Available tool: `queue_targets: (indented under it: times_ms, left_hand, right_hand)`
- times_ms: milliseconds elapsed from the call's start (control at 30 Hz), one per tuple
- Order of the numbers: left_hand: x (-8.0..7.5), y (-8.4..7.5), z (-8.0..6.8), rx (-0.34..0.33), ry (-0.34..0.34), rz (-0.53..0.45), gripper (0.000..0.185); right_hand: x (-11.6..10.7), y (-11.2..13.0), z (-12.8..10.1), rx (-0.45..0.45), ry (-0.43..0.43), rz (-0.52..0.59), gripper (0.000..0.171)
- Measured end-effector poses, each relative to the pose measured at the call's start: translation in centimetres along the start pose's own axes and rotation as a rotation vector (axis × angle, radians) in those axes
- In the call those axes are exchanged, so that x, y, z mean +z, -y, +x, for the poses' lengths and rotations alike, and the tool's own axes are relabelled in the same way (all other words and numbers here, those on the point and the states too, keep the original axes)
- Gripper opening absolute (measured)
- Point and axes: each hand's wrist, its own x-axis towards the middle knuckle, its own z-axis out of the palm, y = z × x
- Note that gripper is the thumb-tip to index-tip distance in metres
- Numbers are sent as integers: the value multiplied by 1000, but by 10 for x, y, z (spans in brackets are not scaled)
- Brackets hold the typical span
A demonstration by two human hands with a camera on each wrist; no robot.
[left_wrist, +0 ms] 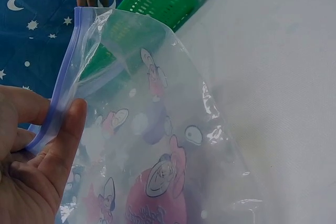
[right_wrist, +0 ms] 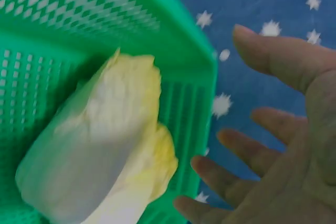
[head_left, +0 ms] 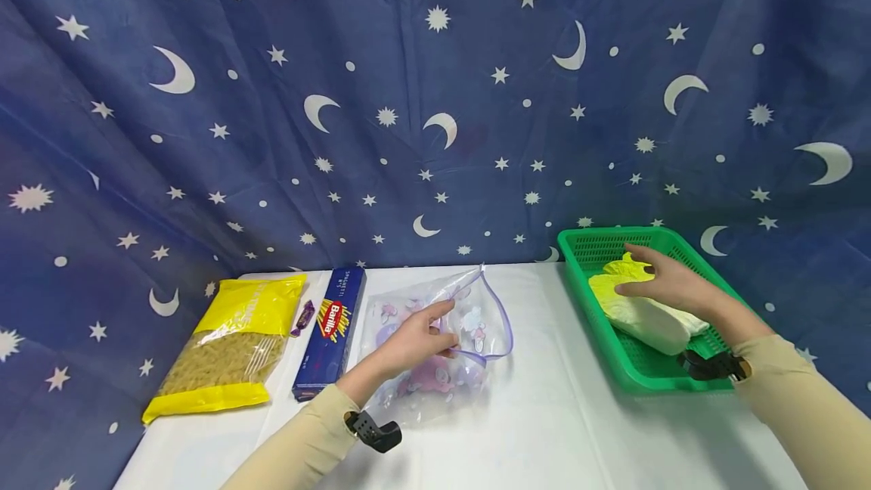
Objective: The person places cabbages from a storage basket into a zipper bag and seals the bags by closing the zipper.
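My left hand [head_left: 418,335] pinches the mouth edge of a clear zip bag [head_left: 435,380] with purple zip trim and pink cartoon prints. In the left wrist view the thumb and fingers of the left hand [left_wrist: 37,156] grip the purple zip strip, and the bag [left_wrist: 173,129] hangs half open-looking beside them. Over the green basket [head_left: 593,314] my right hand [head_left: 670,278] is held with fingers spread, holding nothing. A pale napa cabbage [head_left: 640,316] with yellow leaf tips lies in that basket. In the right wrist view a gap shows between the right hand [right_wrist: 283,156] and the cabbage [right_wrist: 100,135].
Left of the bag lies a blue Barilla spaghetti box [head_left: 331,331]. A small purple-wrapped candy [head_left: 303,318] sits between it and a yellow pasta bag [head_left: 227,342]. Behind the white table [head_left: 537,414] hangs a blue curtain [head_left: 435,97] with moons and stars.
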Motion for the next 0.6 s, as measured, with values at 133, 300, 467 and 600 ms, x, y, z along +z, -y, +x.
queue_targets:
  times_ms: [133,300,467,600]
  left_hand:
    - [1,2,-1,7,5,7,73]
    - [3,1,-1,-2,1,22,73]
    - [4,0,0,-5,2,40,73]
    - [3,1,-1,-4,3,32,73]
  right_hand:
    - [-2,-18,4,-15,46,-61,89]
    - [-4,-32,9,15,110,-93,88]
    - [-3,-45,13,51,171,-115,85]
    - [-1,-52,15,76,200,-145,84]
